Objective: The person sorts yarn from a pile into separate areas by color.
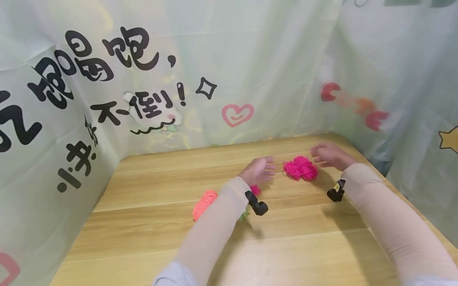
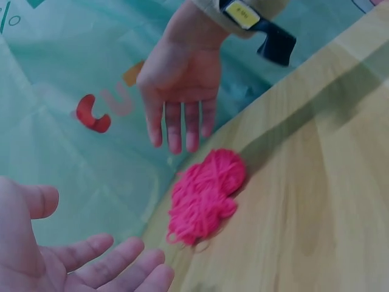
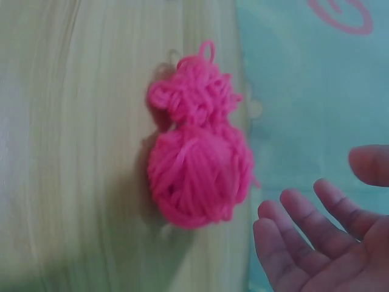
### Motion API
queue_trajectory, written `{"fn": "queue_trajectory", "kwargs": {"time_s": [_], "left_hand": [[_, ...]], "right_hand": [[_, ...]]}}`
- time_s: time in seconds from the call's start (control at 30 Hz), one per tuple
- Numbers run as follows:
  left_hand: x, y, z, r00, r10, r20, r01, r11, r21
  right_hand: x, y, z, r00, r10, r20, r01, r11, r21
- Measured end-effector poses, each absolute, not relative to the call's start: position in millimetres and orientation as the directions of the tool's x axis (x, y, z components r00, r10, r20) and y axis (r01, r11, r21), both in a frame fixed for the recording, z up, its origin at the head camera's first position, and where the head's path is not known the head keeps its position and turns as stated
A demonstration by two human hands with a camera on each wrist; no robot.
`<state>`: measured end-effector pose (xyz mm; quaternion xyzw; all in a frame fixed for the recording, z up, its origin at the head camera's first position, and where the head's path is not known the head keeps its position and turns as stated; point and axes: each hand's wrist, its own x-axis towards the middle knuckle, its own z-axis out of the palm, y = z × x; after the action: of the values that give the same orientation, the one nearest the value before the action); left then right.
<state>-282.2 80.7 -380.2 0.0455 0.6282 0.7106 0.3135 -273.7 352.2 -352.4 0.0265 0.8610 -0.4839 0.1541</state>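
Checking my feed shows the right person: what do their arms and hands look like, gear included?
The left hand and right hand are ungloved. Each has a beige sleeve, pale lavender fabric higher up and a black wrist device; the right one shows a yellow label, its writing unreadable.

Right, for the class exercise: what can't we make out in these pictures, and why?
Head view: part of the coral yarn, behind the left sleeve.
Head view: parts of the green item and small pink piece, behind the same sleeve.
Head view: the star print, cut off by the right edge.
Right wrist view: single strands of the bright pink yarn, blurred.
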Motion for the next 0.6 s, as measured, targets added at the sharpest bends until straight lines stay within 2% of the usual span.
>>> {"fn": "queue_trajectory", "kwargs": {"time_s": [0.23,0.6], "left_hand": [[-286,51,-376,-0.785,0.529,-0.322,-0.362,0.031,0.932],[-287,8,-377,-0.774,0.548,-0.317,-0.343,0.058,0.938]], "right_hand": [[-274,332,-343,-0.932,-0.174,-0.319,0.222,0.423,-0.879],[-272,300,-346,-0.923,-0.235,-0.305,0.214,0.346,-0.914]]}}
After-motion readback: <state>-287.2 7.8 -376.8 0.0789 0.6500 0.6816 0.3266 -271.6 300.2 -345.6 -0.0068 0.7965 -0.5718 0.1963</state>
